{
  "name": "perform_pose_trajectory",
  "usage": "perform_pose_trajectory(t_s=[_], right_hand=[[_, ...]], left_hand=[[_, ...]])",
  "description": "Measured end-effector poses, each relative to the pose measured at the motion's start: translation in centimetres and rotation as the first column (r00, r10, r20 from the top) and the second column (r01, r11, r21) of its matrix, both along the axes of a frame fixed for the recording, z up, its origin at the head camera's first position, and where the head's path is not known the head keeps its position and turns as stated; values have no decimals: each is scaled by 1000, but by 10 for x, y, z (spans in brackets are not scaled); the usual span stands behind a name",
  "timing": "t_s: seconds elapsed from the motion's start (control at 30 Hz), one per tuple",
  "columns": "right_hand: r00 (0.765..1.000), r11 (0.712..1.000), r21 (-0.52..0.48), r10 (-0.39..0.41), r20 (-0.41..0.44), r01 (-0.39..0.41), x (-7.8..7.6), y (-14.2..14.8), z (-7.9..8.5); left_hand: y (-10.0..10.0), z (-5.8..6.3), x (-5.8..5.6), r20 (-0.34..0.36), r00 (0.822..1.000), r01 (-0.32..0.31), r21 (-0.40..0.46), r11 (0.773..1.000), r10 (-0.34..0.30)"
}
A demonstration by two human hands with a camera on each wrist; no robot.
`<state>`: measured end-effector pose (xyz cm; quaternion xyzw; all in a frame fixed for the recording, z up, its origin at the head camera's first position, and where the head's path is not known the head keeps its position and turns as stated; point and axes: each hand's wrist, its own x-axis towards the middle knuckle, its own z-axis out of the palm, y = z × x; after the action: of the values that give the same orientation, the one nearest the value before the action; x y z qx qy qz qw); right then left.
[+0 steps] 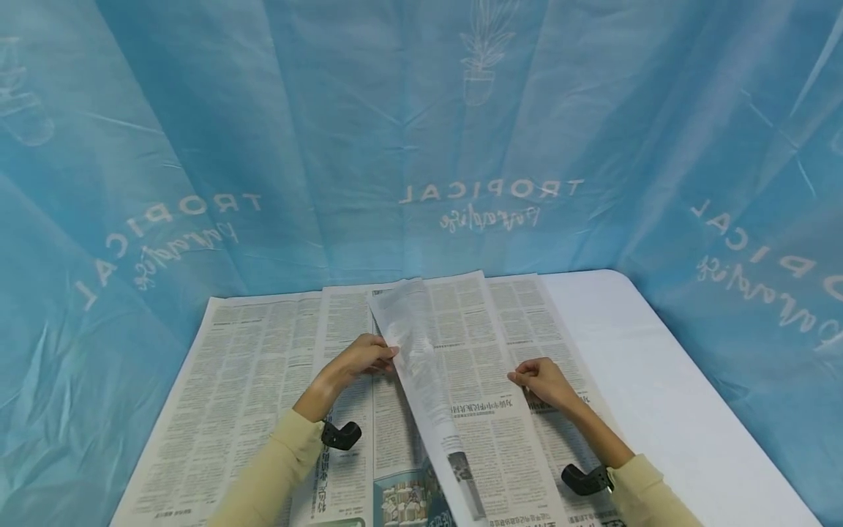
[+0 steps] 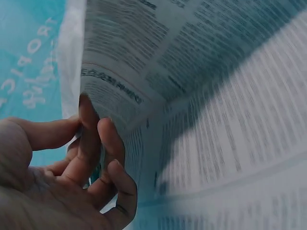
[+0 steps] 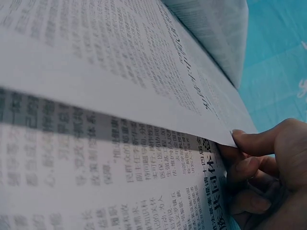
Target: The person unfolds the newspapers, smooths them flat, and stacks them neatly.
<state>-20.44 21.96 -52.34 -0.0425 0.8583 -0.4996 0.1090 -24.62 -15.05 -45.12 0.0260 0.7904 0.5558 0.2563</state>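
My left hand (image 1: 366,356) pinches the left edge of a lifted newspaper page (image 1: 416,366) between thumb and fingers. That page stands up and curls over toward the right, its underside shaded in the left wrist view, where the remaining fingers (image 2: 125,184) are bent and hold nothing. Farther right, my right hand (image 1: 544,380) pinches the right edge of a newspaper sheet (image 1: 484,432), thumb on top and fingers beneath, as the right wrist view shows. Below the lifted page lies another printed page (image 1: 395,432) with a colour picture (image 1: 405,501) near the front.
More newspaper (image 1: 244,395) covers the left of the white table (image 1: 632,366), and another sheet (image 1: 527,307) lies under the right edge. Blue curtains (image 1: 356,132) with mirrored lettering hang behind and at both sides. Black cameras (image 1: 341,436) sit on both wrists.
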Motion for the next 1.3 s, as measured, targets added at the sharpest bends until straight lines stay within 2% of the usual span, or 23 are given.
perform_pose_trajectory(t_s=[0.1,0.23,0.3,0.47,0.6,0.73,0.87,0.97,1.07,1.23,1.3], right_hand=[[1000,1000,4,-10,3,10,-1,0,-1],[1000,1000,-2,-8,7,8,-2,0,-2],[1000,1000,-5,-10,11,10,-2,0,-2],[1000,1000,-7,-5,13,5,-1,0,-2],[1000,1000,-16,5,15,-5,-1,1,-1],[1000,1000,-6,16,5,-16,-1,4,0],[999,1000,16,24,-31,-23,-2,6,0],[999,999,21,31,-41,-30,-2,7,0],[998,999,34,39,-52,-37,-2,8,0],[996,997,64,53,-77,-48,-3,9,0],[996,996,70,53,-76,-48,-3,10,1]], left_hand=[[-10,-4,2,62,997,-41,83,996,36],[-17,-7,7,141,986,-110,184,977,84],[-19,-6,10,147,983,-142,205,968,113],[-29,0,21,100,980,-192,244,950,172],[-44,4,29,51,989,-151,288,946,142],[-60,5,35,-15,997,-61,318,946,69],[-75,2,39,-60,997,-29,269,963,47],[-87,1,43,-85,994,-48,167,985,63],[-96,2,46,-123,989,-70,73,995,79],[-110,3,50,-197,977,-104,-82,991,86],[-117,3,51,-206,975,-109,-125,986,82]])
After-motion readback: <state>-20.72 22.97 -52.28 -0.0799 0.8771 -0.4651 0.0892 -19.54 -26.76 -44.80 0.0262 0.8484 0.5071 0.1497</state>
